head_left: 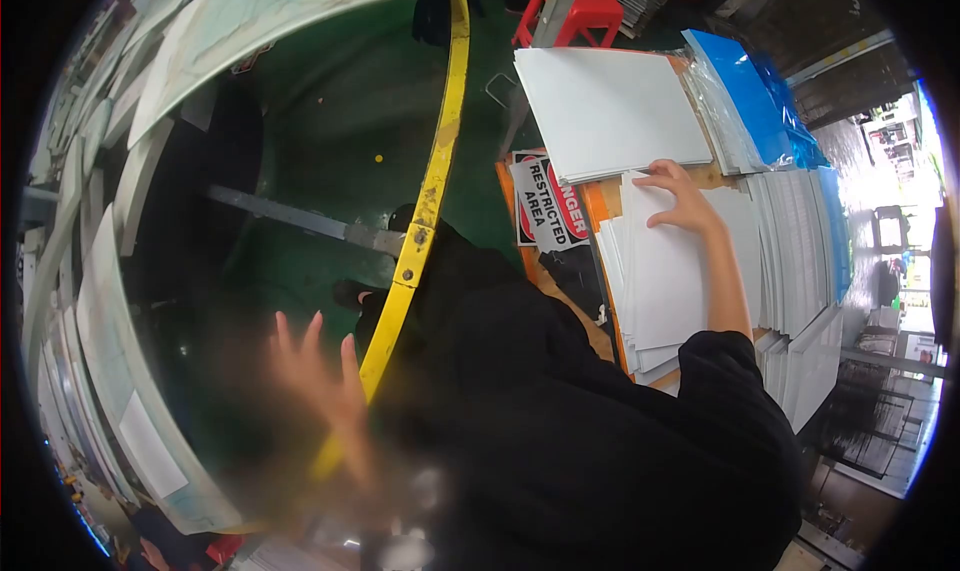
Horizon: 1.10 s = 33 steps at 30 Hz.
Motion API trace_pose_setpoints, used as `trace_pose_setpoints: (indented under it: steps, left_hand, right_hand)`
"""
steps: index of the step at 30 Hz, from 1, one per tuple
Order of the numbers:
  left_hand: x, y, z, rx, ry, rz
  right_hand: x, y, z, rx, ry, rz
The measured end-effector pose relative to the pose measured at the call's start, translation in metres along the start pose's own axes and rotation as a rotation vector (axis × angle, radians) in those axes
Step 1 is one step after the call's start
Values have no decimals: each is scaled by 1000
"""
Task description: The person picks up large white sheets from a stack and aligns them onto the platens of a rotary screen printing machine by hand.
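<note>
My right hand (682, 199) rests at the top edge of a stack of white sheets (670, 271), its fingers spread and curved over the paper-like surface. Just beyond it lies another pile of white sheets (615, 111). My left hand (318, 371) hangs over the green floor with its fingers apart and nothing in them; blur covers the area around its wrist. Beside that hand runs a yellow metal bar (432, 191). Left of the stack, signs (550, 203) reading "DANGER" and "RESTRICTED AREA" are partly covered.
Large pale curved panels (100, 301) are racked along the left. A red stool (585, 16) stands at the top. Blue-wrapped material (745, 91) and more stacked white sheets (790, 236) lie to the right. A grey metal bar (290, 214) meets the yellow one.
</note>
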State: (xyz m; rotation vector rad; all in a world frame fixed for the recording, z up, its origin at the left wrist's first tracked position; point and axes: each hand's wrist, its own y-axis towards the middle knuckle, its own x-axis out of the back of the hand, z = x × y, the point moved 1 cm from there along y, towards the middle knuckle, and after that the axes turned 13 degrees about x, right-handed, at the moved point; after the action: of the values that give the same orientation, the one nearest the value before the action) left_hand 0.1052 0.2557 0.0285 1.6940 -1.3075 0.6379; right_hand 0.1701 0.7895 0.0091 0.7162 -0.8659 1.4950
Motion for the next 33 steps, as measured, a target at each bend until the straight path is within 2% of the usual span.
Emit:
trace_pose_setpoints:
  steps: [6,9,12,15,16,18,21,22,24,25,27,28,29,31,33]
  left_hand:
    - [-1,3,-5,13,-3,26]
    - [0,4,-7,29,-2,35]
    - [1,3,-6,34,22,52]
    - [5,4,-8,54,9,73]
    - [6,5,-10,44,-14,72]
    - [5,8,-16,31,-65,66]
    - [9,15,-29,40,-391,331]
    - [7,15,-38,10,-487,337]
    - [8,15,-62,-16,-585,534]
    - [9,14,-72,40,-663,734]
    - [3,10,-91,86,-893,998]
    - [7,11,-101,49,-911,1000]
    - [-2,7,-106,54,-974,1037]
    - [9,13,-118,56,-1058,968]
    - [-8,3,-108,269,-1056,773]
  right_hand:
    - [1,2,7,-77,-3,35]
    - [0,6,7,-3,-86,10]
    - [5,12,13,172,-87,-49]
    - [9,13,-1,-64,270,-92]
    - [9,13,-5,-182,259,-113]
    - [16,11,6,-246,44,-158]
    - [38,23,66,-216,-152,-205]
    - [43,34,92,-186,-185,-217]
    - [51,64,138,-2,-214,-246]
    - [52,79,163,95,-222,-261]
    - [46,113,222,275,-243,-270]
    - [41,128,257,368,-252,-271]
    - [36,140,298,375,-283,-247]
    - [18,166,350,523,-365,-272]
    - [5,177,404,506,-245,-179]
